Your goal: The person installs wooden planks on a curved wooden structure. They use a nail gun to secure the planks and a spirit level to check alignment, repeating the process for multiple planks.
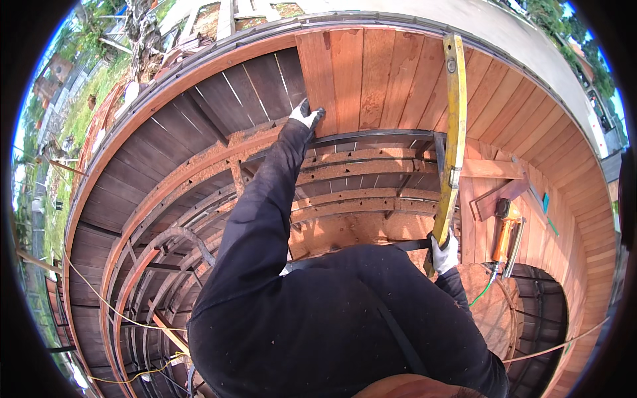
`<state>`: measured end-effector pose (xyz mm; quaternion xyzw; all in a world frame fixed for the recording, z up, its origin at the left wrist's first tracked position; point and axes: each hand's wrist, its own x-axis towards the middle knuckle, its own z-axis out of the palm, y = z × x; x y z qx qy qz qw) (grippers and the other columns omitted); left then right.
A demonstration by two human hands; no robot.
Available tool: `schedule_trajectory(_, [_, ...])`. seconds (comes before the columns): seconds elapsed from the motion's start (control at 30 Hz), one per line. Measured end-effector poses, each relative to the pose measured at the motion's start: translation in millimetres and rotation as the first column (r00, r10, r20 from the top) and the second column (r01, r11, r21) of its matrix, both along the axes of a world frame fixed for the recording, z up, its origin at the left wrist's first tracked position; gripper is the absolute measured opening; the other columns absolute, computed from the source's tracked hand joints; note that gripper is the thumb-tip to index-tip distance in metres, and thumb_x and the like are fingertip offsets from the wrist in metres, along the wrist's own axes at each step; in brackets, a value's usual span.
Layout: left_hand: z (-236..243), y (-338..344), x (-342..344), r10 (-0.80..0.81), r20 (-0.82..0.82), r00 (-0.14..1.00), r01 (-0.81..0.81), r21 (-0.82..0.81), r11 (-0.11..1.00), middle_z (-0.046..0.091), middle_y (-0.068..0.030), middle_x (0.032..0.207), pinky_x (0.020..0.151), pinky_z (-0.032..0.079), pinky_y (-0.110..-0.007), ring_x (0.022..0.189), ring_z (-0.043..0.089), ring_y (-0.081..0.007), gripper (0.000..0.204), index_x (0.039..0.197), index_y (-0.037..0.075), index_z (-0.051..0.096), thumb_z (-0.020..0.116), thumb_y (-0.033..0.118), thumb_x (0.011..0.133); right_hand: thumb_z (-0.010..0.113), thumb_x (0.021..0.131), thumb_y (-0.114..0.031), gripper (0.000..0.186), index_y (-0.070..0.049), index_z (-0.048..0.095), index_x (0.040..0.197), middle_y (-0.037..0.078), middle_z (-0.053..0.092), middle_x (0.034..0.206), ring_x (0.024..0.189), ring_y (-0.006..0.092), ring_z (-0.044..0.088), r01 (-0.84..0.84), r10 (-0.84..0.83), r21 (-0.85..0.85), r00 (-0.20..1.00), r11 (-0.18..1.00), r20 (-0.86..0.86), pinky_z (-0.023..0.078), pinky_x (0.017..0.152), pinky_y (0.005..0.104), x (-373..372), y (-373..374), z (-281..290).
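One yellow level (454, 126) is stood lengthwise across the reddish planks (381, 79) in the head view, its upper end near the curved rim (371, 21). Its lower part is gripped by the closed right hand (444, 253), apparently for steadiness. The left hand (307, 117) is placed at the endmost plank (316, 83), beside the dark boards (269, 83), seemingly to locate its edge. Its fingers are partly bent; whether the plank is grasped cannot be told. The left arm (259, 205) is extended forward; the right arm (454, 288) is held close to the torso (345, 318).
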<state>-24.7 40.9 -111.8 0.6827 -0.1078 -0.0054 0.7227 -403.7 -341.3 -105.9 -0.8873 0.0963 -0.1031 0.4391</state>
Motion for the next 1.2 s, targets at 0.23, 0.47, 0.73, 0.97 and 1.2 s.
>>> schedule_trajectory(0.23, [14.4, 2.5, -3.1, 0.004, -0.155, 0.988, 0.021, 0.161, 0.987, 0.067, -0.0063, 0.110, 0.085, 0.051, -0.029, 0.095, 0.062, -0.0129, 0.046, 0.130, 0.000, 0.053, 0.069, 0.014, 0.089, 0.065, 0.081, -0.007, 0.037, 0.001, 0.058, 0.116, 0.018, 0.066, 0.098, 0.091, 0.0314, 0.065, 0.022, -0.021, 0.019, 0.999, 1.000, -0.039, 0.050, 0.083, 0.0375, -2.7, -0.6, -2.1])
schedule_trajectory(0.47, [-6.3, 3.1, 4.6, 0.028, -0.039, 0.999, -0.019, 0.228, 0.974, 0.065, -0.0090, 0.117, 0.094, 0.047, -0.030, 0.106, 0.060, -0.0159, 0.056, 0.132, -0.001, 0.049, 0.073, 0.015, 0.084, 0.068, 0.080, -0.009, 0.036, 0.002, 0.058, 0.113, 0.018, 0.066, 0.094, 0.086, 0.0310, 0.065, 0.006, -0.006, 0.022, 1.000, 1.000, 0.001, 0.050, 0.081, 0.0376, 0.7, -5.5, -9.9])
schedule_trajectory(0.73, [27.8, -29.5, -109.8, 0.031, -0.028, 0.999, -0.032, -0.061, 0.998, 0.049, -0.0179, 0.134, 0.105, 0.043, -0.037, 0.124, 0.052, -0.0260, 0.064, 0.143, 0.002, 0.033, 0.067, 0.005, 0.089, 0.069, 0.077, -0.011, 0.024, -0.004, 0.063, 0.099, 0.015, 0.066, 0.082, 0.077, 0.0338, 0.066, -0.066, 0.094, -0.150, 0.977, 0.987, 0.192, 0.052, 0.072, 0.0394, 5.8, 50.5, 53.7])
schedule_trajectory(0.97, [145.9, -49.5, -190.3, -0.407, 0.141, 0.902, 0.429, -0.388, 0.816, 0.064, -0.0156, 0.109, 0.091, 0.051, -0.041, 0.103, 0.064, -0.0290, 0.052, 0.120, 0.001, 0.053, 0.075, 0.029, 0.083, 0.073, 0.081, -0.022, 0.037, -0.001, 0.063, 0.109, 0.020, 0.067, 0.093, 0.091, 0.0317, 0.066, -0.573, 0.569, 0.044, 0.818, 0.818, 0.089, 0.051, 0.081, 0.0398, 99.7, 131.7, 125.9])
schedule_trajectory(1.2, [151.8, 26.9, -137.4, 0.075, 0.099, 0.992, -0.044, -0.281, 0.959, 0.067, -0.0067, 0.093, 0.079, 0.056, -0.030, 0.085, 0.067, -0.0163, 0.034, 0.110, 0.004, 0.055, 0.075, 0.004, 0.082, 0.073, 0.082, -0.026, 0.050, -0.011, 0.059, 0.127, 0.013, 0.064, 0.113, 0.109, 0.0310, 0.058, -0.420, 0.640, -0.562, 0.718, 0.713, 0.275, 0.045, 0.097, 0.0395, 222.3, 144.4, 161.1])
